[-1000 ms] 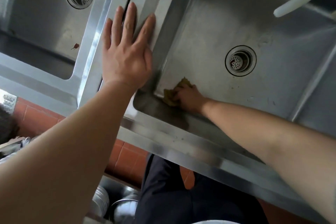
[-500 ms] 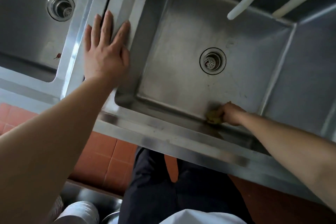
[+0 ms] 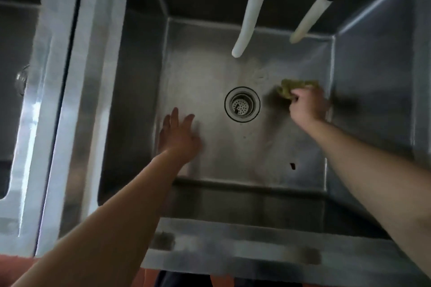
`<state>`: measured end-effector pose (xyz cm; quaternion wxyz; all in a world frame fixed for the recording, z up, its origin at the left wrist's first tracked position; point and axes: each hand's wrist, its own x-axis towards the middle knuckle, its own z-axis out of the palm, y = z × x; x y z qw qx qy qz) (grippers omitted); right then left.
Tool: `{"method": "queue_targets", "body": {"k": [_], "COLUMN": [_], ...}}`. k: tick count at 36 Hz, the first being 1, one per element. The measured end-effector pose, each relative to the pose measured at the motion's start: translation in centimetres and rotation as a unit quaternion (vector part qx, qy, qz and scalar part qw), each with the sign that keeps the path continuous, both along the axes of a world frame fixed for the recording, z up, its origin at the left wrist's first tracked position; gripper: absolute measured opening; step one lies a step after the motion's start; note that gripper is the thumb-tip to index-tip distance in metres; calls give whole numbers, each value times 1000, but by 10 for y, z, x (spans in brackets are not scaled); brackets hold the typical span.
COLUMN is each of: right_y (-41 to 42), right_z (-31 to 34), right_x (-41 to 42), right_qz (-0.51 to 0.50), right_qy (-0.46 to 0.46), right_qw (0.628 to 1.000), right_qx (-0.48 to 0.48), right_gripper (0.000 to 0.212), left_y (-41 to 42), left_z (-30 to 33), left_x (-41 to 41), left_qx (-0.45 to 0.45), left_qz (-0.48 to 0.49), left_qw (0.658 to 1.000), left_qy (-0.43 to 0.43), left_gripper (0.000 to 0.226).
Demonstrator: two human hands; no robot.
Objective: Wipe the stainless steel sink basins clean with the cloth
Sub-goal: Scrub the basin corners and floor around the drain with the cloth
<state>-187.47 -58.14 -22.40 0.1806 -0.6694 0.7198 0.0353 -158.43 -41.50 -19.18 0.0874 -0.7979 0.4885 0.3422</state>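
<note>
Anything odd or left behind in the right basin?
One small dark speck sits on the stainless steel basin floor near the front wall, away from the yellow-green cloth in the right hand. It looks like unwiped debris.

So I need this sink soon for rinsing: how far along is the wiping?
Done: hard to judge; the basin floor looks mostly clear but the frame is blurred. In hand: the right hand presses the cloth on the floor right of the drain; the left hand is open inside the basin. Left: a dark speck near the front, and the neighbouring basin, which is barely in view.
</note>
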Motion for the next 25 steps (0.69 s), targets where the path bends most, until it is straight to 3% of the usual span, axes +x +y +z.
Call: {"method": "queue_targets", "body": {"k": [4, 8, 11, 19, 22, 25], "right_y": [23, 70, 98, 104, 108, 109], "right_z": [-25, -40, -41, -28, -26, -16], "right_x": [27, 55, 59, 64, 68, 68], "right_qz": [56, 158, 211, 308, 332, 355], "right_qy": [-38, -36, -61, -51, -20, 13], "right_qw": [986, 972, 942, 879, 849, 800], "right_qx": [154, 171, 252, 360, 411, 483], "right_gripper": [43, 50, 58, 41, 32, 40], "left_y": [-2, -11, -24, -58, -56, -52], "left_z": [-41, -57, -57, -44, -44, -46], "left_x": [15, 24, 22, -2, -12, -14], "left_qx": [40, 20, 27, 166, 165, 151], "left_qz": [-18, 3, -10, 87, 71, 70], "left_qw": [999, 1000, 999, 979, 982, 985], "left_qy": [-12, -12, -33, 80, 60, 45], "left_gripper": [85, 105, 110, 144, 143, 142]}}
